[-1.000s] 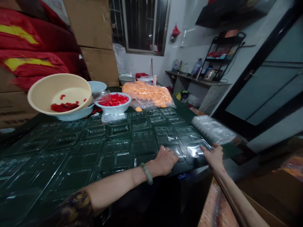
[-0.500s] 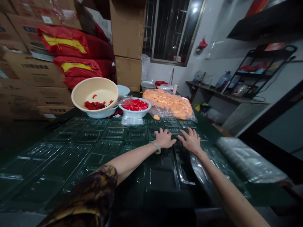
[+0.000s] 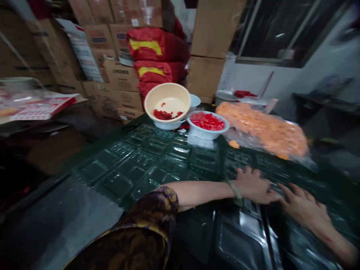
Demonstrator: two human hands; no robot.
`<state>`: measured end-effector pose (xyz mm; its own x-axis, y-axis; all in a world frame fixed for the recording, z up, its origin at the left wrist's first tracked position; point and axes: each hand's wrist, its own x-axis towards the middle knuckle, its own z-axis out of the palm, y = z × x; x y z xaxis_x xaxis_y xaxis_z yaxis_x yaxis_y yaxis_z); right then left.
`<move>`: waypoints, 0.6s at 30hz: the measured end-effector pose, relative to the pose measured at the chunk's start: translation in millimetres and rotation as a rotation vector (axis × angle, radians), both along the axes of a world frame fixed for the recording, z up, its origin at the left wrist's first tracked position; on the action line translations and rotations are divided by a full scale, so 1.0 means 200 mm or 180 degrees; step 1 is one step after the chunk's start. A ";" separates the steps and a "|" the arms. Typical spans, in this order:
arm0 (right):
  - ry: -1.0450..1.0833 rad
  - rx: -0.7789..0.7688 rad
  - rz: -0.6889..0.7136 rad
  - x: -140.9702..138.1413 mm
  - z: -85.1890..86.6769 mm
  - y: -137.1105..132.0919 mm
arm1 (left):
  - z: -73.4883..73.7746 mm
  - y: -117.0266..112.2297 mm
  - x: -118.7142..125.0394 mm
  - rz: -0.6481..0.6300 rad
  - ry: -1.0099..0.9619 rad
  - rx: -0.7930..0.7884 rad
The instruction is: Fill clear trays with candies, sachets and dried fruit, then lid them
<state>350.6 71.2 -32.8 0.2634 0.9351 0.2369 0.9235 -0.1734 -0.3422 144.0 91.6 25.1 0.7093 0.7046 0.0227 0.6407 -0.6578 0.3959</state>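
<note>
Both left grip (image 3: 254,185) and right grip (image 3: 305,208) lie spread flat, holding nothing, on clear trays (image 3: 180,152), probably flimsy, light and slick; rims suit pinching.

Single head view, worn by the person. It faces forward and down across the table (image 3: 223,148), rolled sideways. Close range: left hand (image 3: 253,185) and right hand (image 3: 305,210) lie flat at the table's near side, bowl (image 3: 167,99) at its far side.

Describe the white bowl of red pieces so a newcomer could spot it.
Beyond the clear plastic trays, a tan bowl stands left and a bag of orange pieces right. The white bowl sits between them, smaller than the tan one and heaped full of red pieces rather than holding a few.
</note>
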 end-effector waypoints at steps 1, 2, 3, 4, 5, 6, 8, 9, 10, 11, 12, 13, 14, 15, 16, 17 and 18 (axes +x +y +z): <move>-0.0338 0.0009 0.0229 -0.04 0.00 0.02 | 0.04 -0.01 -0.07 -0.0027 -0.0077 0.0067; -0.0657 0.0015 0.0496 -0.11 0.01 0.04 | 0.08 -0.02 -0.16 -0.0021 -0.0141 0.0173; -0.0856 0.0038 0.0768 -0.20 0.01 0.07 | 0.12 -0.03 -0.27 0.0041 -0.0177 0.0297; -0.0956 0.0081 0.1004 -0.31 0.02 0.10 | 0.14 -0.02 -0.40 0.0164 -0.0175 0.0415; -0.1013 0.0100 0.1214 -0.43 0.02 0.13 | 0.16 -0.02 -0.54 0.0352 -0.0124 0.0515; -0.1053 0.0102 0.1387 -0.56 0.02 0.16 | 0.17 0.00 -0.70 0.0631 -0.0022 0.0560; -0.1139 0.0054 0.1680 -0.82 0.02 0.21 | 0.17 0.03 -1.04 0.1432 0.0281 0.0525; -0.1193 0.0013 0.1787 -0.93 0.01 0.24 | 0.16 0.06 -1.22 0.1957 0.0465 0.0450; -0.1249 -0.0043 0.1859 -1.03 0.00 0.27 | 0.15 0.08 -1.39 0.2346 0.0557 0.0396; -0.1302 -0.0113 0.1888 -1.10 0.00 0.29 | 0.14 0.11 -1.55 0.2651 0.0620 0.0349; -0.1352 -0.0192 0.1883 -1.16 -0.01 0.32 | 0.11 0.13 -1.69 0.2942 0.0678 0.0275; -0.1399 -0.0267 0.1843 -1.19 -0.02 0.33 | 0.09 0.15 -1.81 0.3192 0.0727 0.0184; -0.1441 -0.0325 0.1787 -1.21 -0.03 0.35 | 0.06 0.17 -1.91 0.3357 0.0763 0.0085; -0.1474 -0.0359 0.1730 -1.22 -0.04 0.35 | 0.02 0.18 -1.98 0.3458 0.0786 0.0002; -0.1498 -0.0378 0.1675 -1.22 -0.05 0.36 | -0.01 0.19 -2.03 0.3501 0.0800 -0.0060; -0.1513 -0.0387 0.1626 -1.21 -0.06 0.35 | -0.04 0.19 -2.05 0.3494 0.0797 -0.0091; -0.1513 -0.0400 0.1580 -1.20 -0.07 0.35 | -0.06 0.19 -2.06 0.3470 0.0778 -0.0090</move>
<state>111.1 140.2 -47.0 -0.3077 0.9459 0.1028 0.9484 0.2962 0.1135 -268.1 128.8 13.3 -0.3052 0.9505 -0.0587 0.9321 0.3107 0.1863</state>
